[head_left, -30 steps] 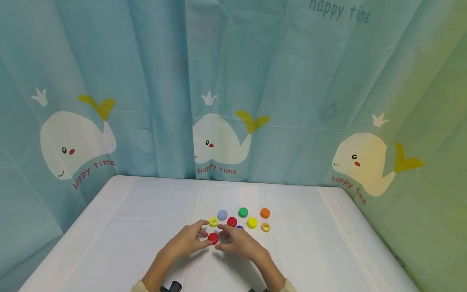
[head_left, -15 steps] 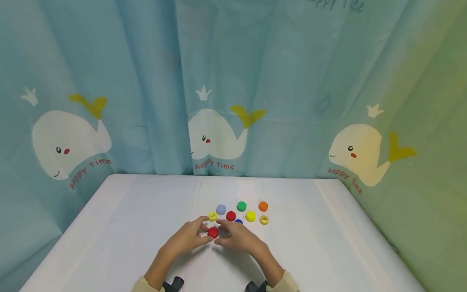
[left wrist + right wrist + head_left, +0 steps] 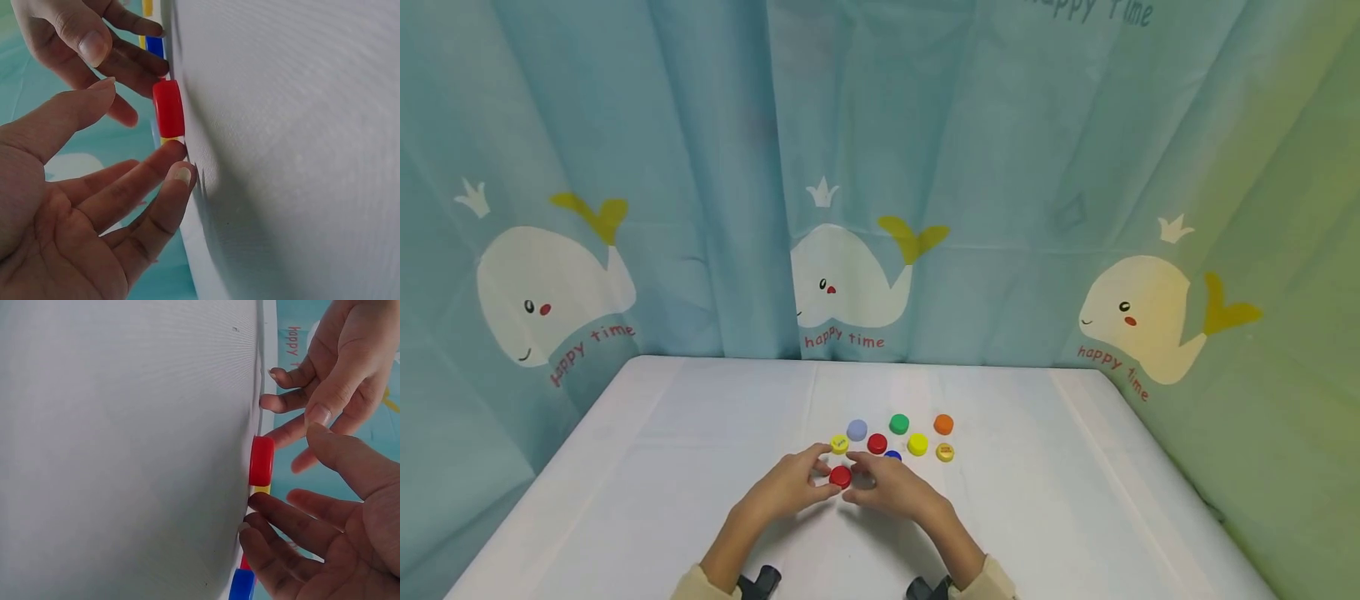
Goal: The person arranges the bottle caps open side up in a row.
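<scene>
Head view, near edge: two beige sleeves (image 3: 702, 583) enter from the bottom, with a black device (image 3: 762, 582) beside each wrist. Forward of these, the left hand (image 3: 786, 487) and the right hand (image 3: 891, 487) face each other above the white table (image 3: 1075, 500). Left hand: fingers relaxed and slightly bent, thumb apart from them. Right hand: same posture, mirrored. The near red cap (image 3: 840, 477) lies flat on the table between the two hands, within the space framed by fingers and thumbs. Both wrist views show it close to the fingertips; contact cannot be confirmed.

Beyond it, the blue cap (image 3: 892, 456) is partly hidden by the right hand. The gold cap (image 3: 945, 452) is positioned to its right. Next are the printed yellow cap (image 3: 839, 444), the far red cap (image 3: 877, 443) and the plain yellow cap (image 3: 917, 444), left to right. Farthest are the lavender cap (image 3: 857, 430), the green cap (image 3: 899, 424) and the orange cap (image 3: 943, 424). Behind the table hangs a blue-green curtain (image 3: 1000, 125) printed with white whales (image 3: 857, 283) and "happy time".
</scene>
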Demonstrator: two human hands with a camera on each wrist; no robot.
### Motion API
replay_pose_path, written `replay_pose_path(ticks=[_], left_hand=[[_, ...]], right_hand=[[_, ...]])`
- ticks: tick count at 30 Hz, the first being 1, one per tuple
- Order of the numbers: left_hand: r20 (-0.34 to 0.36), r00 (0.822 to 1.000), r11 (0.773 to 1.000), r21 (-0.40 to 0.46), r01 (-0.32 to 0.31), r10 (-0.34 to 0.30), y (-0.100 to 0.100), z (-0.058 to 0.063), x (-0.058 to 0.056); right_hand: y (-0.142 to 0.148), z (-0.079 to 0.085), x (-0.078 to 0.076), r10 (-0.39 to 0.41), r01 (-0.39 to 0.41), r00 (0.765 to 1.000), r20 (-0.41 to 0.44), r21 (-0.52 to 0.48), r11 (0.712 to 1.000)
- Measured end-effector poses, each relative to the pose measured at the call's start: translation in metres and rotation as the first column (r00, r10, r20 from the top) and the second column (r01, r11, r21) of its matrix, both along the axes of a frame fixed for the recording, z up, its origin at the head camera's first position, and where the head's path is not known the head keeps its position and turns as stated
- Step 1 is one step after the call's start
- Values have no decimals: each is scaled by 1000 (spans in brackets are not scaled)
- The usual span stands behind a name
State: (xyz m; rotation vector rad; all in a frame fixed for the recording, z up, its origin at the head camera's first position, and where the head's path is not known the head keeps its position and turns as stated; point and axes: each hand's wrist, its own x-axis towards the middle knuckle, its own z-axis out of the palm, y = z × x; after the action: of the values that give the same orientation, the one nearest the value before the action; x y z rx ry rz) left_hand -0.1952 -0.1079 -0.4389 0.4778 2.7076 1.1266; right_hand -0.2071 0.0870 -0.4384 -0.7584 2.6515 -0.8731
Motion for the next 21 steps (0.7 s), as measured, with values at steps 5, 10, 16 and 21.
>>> replay_pose_path(ticks=[5, 10, 16, 21], left_hand=[[-3, 1000, 1000, -2, -6, 6, 1, 2, 2], [-48, 998, 999, -12, 33, -33, 1, 2, 2], [-54, 996, 997, -32, 67, -69, 0, 1, 2], [-60, 996, 996, -46, 70, -73, 1, 0, 2]], right_hand=[[0, 1, 0, -2, 1, 1000, 13, 16, 1000], [0, 0, -1, -13, 13, 1000, 26, 13, 1000], [-2, 3, 0, -17, 16, 1000, 22, 17, 1000], [-3, 3, 1, -9, 9, 1000, 22, 25, 1000]])
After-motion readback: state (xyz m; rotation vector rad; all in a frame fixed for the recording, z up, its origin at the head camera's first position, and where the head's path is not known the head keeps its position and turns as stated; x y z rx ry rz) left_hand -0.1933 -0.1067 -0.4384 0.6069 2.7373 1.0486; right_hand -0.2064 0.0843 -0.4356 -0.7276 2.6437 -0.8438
